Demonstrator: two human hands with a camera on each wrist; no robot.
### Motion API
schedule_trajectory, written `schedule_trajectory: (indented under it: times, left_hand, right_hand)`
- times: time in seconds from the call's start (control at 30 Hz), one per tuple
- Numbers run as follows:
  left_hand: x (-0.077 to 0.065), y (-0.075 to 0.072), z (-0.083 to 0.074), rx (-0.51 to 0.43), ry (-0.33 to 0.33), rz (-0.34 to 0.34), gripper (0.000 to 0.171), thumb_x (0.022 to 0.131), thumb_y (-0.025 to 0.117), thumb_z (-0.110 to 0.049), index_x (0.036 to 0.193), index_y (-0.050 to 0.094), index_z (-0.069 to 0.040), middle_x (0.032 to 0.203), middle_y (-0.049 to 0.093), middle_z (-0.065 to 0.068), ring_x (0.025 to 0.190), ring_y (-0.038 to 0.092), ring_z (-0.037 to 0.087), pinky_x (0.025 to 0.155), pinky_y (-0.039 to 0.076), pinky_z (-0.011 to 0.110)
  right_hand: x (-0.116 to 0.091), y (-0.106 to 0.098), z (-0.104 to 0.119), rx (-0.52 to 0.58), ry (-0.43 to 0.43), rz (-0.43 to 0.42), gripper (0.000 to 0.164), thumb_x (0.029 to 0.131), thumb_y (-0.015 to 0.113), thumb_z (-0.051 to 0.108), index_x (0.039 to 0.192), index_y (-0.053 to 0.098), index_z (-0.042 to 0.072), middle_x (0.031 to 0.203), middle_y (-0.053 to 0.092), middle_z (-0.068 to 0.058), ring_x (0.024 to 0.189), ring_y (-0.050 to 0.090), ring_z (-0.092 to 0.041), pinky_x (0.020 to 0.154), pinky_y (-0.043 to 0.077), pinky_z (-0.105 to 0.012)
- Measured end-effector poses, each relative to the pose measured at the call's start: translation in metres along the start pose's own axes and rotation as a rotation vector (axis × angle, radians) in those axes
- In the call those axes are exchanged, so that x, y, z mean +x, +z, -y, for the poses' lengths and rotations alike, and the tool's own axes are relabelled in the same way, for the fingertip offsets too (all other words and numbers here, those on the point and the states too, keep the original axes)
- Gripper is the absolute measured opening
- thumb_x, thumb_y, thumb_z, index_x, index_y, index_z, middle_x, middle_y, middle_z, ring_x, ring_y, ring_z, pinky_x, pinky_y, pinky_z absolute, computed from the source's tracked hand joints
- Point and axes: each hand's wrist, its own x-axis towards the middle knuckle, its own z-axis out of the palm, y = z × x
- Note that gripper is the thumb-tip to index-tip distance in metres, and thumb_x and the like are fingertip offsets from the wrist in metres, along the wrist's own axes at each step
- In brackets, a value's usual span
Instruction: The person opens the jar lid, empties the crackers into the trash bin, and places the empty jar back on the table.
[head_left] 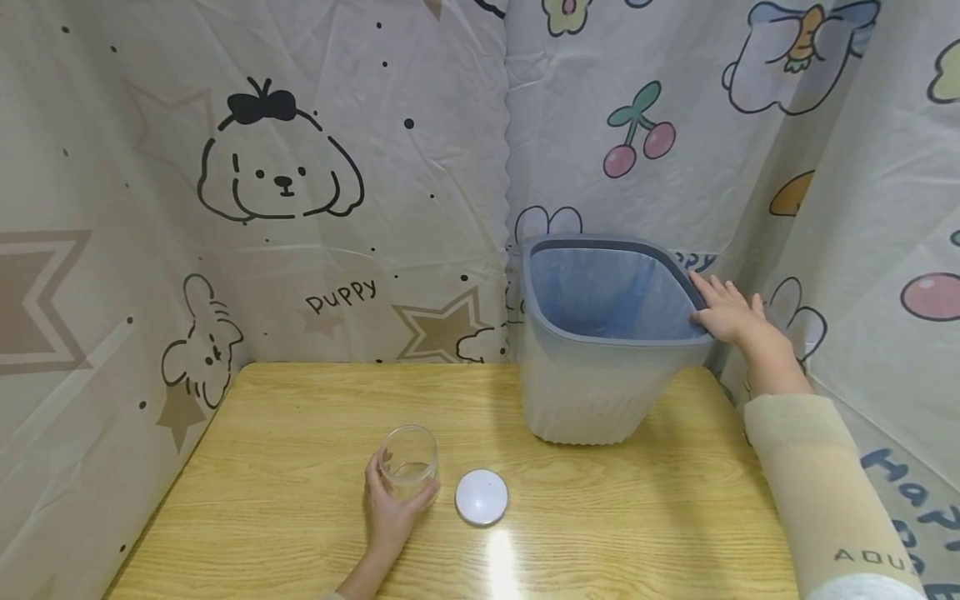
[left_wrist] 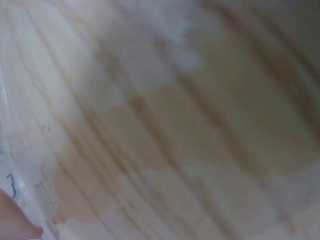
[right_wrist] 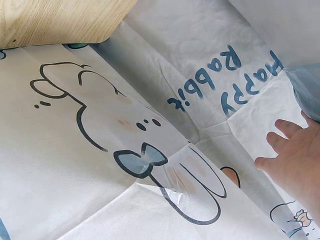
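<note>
My left hand (head_left: 392, 510) grips a clear glass cup (head_left: 408, 446) at the front of the table, with fingers and thumb on opposite sides. A fingertip (left_wrist: 17, 220) shows at the lower left of the left wrist view, where the cup itself cannot be made out. Right of the cup lies a round white lid-like disc (head_left: 482, 497). My right hand (head_left: 729, 312) touches the right rim of a tall plastic bin (head_left: 600, 383), its fingers spread and fairly straight. The right wrist view shows that hand (right_wrist: 300, 155) beside a sliver of the bin's blue-grey side (right_wrist: 306, 92).
The bin, blue inside and whitish outside, stands at the back right of the wood-grain table (head_left: 300, 467). Printed curtains (head_left: 420, 183) hang close behind the table and along both sides. Light glares on the tabletop below the white disc.
</note>
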Motion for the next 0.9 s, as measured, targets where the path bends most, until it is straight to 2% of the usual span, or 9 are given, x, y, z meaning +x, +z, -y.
schedule_trajectory:
  times: [0.33, 0.6, 0.67, 0.8, 0.9]
  left_hand:
    - [0.0, -0.002, -0.006, -0.016, -0.023, 0.045, 0.105, 0.058, 0.086, -0.018, 0.138, 0.02, -0.006, 0.134, 0.031, 0.023, 0.125, 0.027, 0.046, 0.1, 0.023, 0.065]
    - [-0.001, -0.005, -0.012, -0.008, -0.078, 0.083, 0.113, 0.059, 0.086, -0.022, 0.142, 0.012, -0.006, 0.143, 0.022, 0.025, 0.129, 0.021, 0.046, 0.102, 0.019, 0.065]
    - [-0.001, -0.006, -0.013, -0.019, -0.083, 0.091, 0.114, 0.06, 0.086, -0.021, 0.144, 0.01, -0.009, 0.145, 0.019, 0.023, 0.131, 0.019, 0.045, 0.102, 0.017, 0.065]
    - [0.0, -0.009, -0.018, -0.062, -0.06, 0.108, 0.114, 0.062, 0.084, -0.018, 0.146, 0.008, -0.015, 0.148, 0.015, 0.021, 0.133, 0.015, 0.044, 0.103, 0.014, 0.066]
    - [0.002, -0.012, -0.023, -0.09, -0.02, 0.118, 0.108, 0.065, 0.082, -0.014, 0.145, 0.009, -0.013, 0.147, 0.017, 0.021, 0.133, 0.015, 0.043, 0.102, 0.014, 0.066]
  right_hand:
    - [0.001, 0.001, -0.001, -0.008, 0.001, -0.013, 0.073, 0.093, 0.039, 0.025, 0.146, -0.009, 0.011, 0.146, -0.01, -0.028, 0.132, -0.014, -0.046, 0.098, -0.02, -0.064]
    - [0.0, -0.001, 0.0, -0.014, -0.006, -0.012, 0.073, 0.093, 0.04, 0.026, 0.146, -0.008, 0.011, 0.146, -0.011, -0.029, 0.131, -0.012, -0.047, 0.098, -0.018, -0.065]
    - [-0.001, -0.001, 0.0, -0.019, -0.008, -0.02, 0.074, 0.093, 0.041, 0.028, 0.146, -0.007, 0.011, 0.145, -0.01, -0.03, 0.131, -0.011, -0.048, 0.098, -0.017, -0.066]
    - [0.0, -0.001, 0.001, -0.028, -0.005, -0.041, 0.075, 0.093, 0.043, 0.032, 0.146, -0.004, 0.01, 0.146, -0.009, -0.03, 0.132, -0.009, -0.047, 0.099, -0.015, -0.066]
    - [-0.001, 0.0, 0.001, -0.025, 0.001, -0.063, 0.076, 0.093, 0.044, 0.036, 0.147, -0.003, 0.01, 0.146, -0.008, -0.03, 0.132, -0.008, -0.047, 0.099, -0.015, -0.065]
